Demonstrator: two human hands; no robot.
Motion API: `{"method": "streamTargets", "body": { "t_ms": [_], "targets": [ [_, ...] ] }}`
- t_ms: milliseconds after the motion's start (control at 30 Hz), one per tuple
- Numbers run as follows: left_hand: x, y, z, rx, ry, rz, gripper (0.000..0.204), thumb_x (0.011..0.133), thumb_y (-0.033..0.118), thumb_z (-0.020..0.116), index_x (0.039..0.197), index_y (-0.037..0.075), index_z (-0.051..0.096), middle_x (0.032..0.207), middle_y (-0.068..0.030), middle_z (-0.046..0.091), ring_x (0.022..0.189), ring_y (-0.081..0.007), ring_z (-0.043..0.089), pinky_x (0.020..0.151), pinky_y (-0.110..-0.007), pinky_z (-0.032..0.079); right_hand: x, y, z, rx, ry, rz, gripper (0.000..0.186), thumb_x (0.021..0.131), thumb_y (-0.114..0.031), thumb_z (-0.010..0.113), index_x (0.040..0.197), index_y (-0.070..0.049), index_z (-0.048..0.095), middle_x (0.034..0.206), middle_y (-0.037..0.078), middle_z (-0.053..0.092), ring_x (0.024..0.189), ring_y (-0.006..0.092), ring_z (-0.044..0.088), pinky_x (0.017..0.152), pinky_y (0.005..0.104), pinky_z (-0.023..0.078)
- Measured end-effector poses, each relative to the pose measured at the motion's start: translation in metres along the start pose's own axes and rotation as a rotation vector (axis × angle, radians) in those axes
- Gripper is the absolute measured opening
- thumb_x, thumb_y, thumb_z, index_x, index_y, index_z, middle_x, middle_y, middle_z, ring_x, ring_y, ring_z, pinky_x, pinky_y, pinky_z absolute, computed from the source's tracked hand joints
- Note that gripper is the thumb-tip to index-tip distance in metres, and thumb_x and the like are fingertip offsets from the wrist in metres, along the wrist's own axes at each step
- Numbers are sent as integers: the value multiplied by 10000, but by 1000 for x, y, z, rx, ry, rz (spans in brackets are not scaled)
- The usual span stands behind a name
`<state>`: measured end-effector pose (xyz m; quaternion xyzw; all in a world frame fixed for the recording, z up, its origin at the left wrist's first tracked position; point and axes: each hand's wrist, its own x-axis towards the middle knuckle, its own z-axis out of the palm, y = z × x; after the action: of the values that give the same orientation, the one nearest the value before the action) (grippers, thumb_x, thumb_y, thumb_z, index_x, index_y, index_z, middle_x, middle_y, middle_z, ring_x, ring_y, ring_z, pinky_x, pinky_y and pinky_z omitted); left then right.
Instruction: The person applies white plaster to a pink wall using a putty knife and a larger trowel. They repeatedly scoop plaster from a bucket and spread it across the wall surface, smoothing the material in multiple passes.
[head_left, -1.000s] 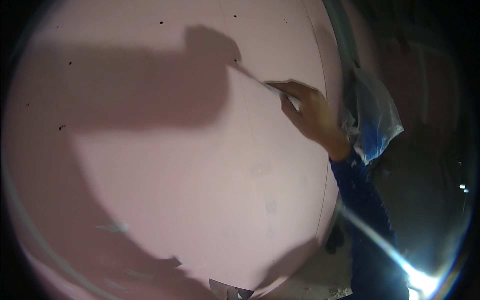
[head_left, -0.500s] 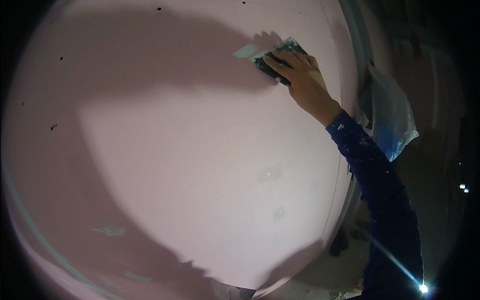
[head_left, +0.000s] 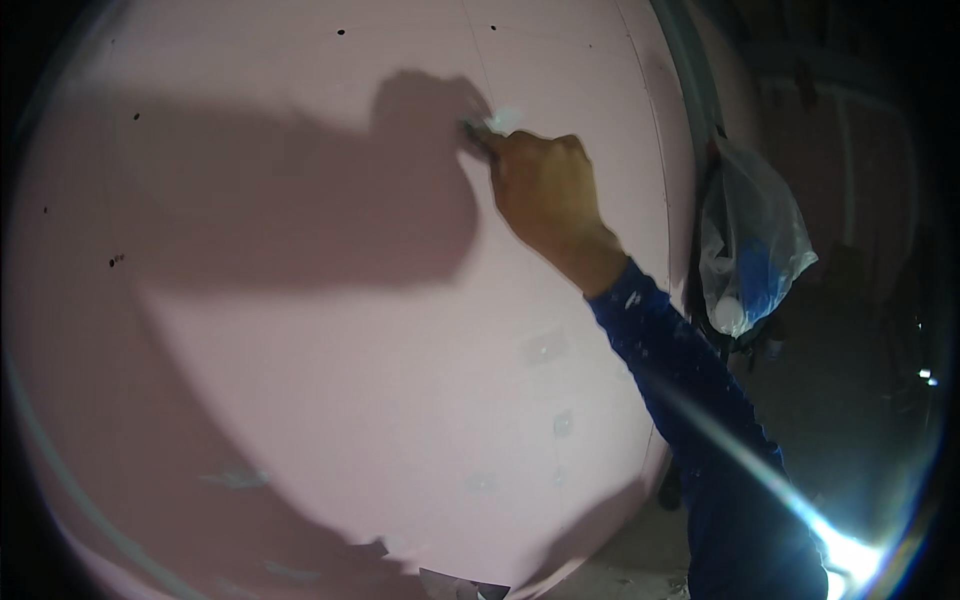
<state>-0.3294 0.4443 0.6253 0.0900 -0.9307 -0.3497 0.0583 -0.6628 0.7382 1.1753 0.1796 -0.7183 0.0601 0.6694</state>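
Observation:
My right hand [head_left: 550,195] reaches up and across from the lower right, in a dark blue sleeve spotted with white. Its fingers are closed round a dark putty knife [head_left: 480,140], now turned nearly edge-on near the pink wall panel [head_left: 400,360]. Beside it is a pale, wet-looking patch of filler [head_left: 508,119]. Whether the blade touches the panel I cannot tell. My left hand is out of view. A flat grey plate with a dark corner [head_left: 465,585] pokes in at the lower edge; what holds it is hidden.
A clear plastic bag [head_left: 755,245] with blue and white contents hangs right of the panel's edge. Greyish filler patches [head_left: 545,346] and dark screw holes [head_left: 340,32] dot the panel. A bright lamp [head_left: 850,560] glares at lower right. Large shadows cover the panel's left side.
My right hand has moved left and down, and the putty knife has turned from broadside to nearly edge-on. The pale filler patch looks smaller. My view has shifted slightly.

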Motion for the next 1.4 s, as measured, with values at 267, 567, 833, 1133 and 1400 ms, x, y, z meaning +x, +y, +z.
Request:
{"method": "streamTargets", "body": {
  "t_ms": [267,567,833,1133,1400],
  "targets": [
    [15,-38,15,-142,-107,-141,886,897,381,773,1515,-98,356,1056,-210,707,761,-232,675,633,-378,549,30,48,-8,219,-223,196,286,949,-320,677,1078,-80,764,865,145,756,788,277,766,808,422,611],
    [-1,-39,16,-254,-40,-222,837,907,364,766,1525,-38,372,1121,-186,684,768,-209,662,627,-358,554,61,112,2,372,-386,282,510,894,-351,744,1236,26,707,1067,225,758,882,319,752,842,393,575],
    [-17,32,8,-510,-82,-356,727,923,342,750,1489,8,439,1128,-159,669,792,-199,649,646,-342,562,98,125,-2,170,66,-233,399,945,-77,649,1336,-147,682,1262,96,702,1155,280,656,1003,406,503],
    [-12,64,20,-516,-57,-443,735,918,358,740,1502,32,435,1093,-152,676,770,-196,648,671,-369,550,84,124,64,56,242,-238,614,865,63,670,1409,-218,630,1395,48,633,1284,263,574,1098,441,415],
    [-23,69,26,-556,116,-341,710,918,368,739,1433,-41,470,1019,-141,680,777,-200,658,674,-357,557,82,144,27,294,50,59,361,1001,-83,543,1327,-165,675,1214,158,711,1086,326,695,928,473,535]
  ]
}}
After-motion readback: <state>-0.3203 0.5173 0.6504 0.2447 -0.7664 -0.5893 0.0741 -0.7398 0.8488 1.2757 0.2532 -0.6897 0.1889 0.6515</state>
